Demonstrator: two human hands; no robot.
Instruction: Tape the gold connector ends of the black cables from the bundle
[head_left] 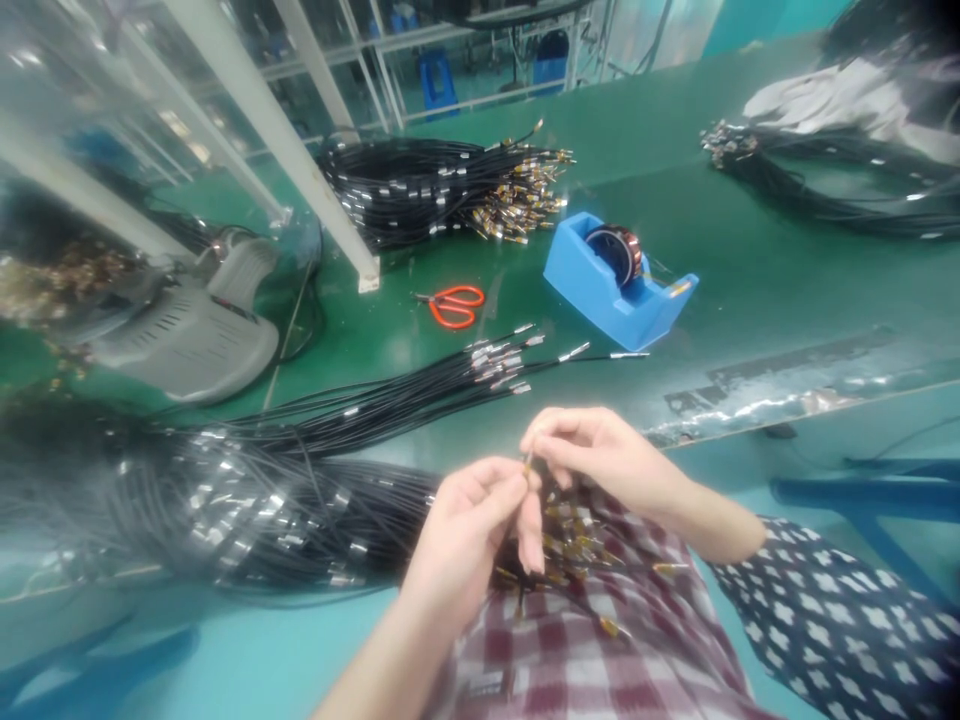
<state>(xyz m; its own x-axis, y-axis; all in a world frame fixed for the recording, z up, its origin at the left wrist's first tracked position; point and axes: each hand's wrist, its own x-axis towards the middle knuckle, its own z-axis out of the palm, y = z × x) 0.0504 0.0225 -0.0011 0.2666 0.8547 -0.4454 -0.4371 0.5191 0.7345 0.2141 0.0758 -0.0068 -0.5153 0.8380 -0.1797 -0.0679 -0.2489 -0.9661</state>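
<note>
The green table (pixel 787 290) fills most of the view, and across its near edge lies a thick bundle of black cables (pixel 300 520), its yellow-banded ends spilling onto the checked cloth (pixel 600 670) over the person's lap, probably so that single ends come up easily to the fingers. A second bundle (pixel 420 185) rests at the back, its ends all facing right, likely kept together that way for order. Beside the near bundle, a slimmer sheaf of cables (pixel 375 400) points its pale tips rightward too, a few reaching past the rest. A grey device (pixel 202 345) stands at the left; its use is unclear. The blue tape dispenser (pixel 592 290) sits just beyond the hands with its cutting end turned to the right, seemingly placed for a short reach. Both hands meet above the lap: the left hand (pixel 472 525) rises from below, thumb uppermost, while the right hand (pixel 600 440) comes in from the right, wrist bent, fingers curled down. Orange-handled scissors (pixel 437 300) lie flat near the dispenser. Smallest is the cable end (pixel 528 466), narrowly pinched between left thumb and forefinger, the right fingertips closed at its upper tip, apparently to steady it.
</note>
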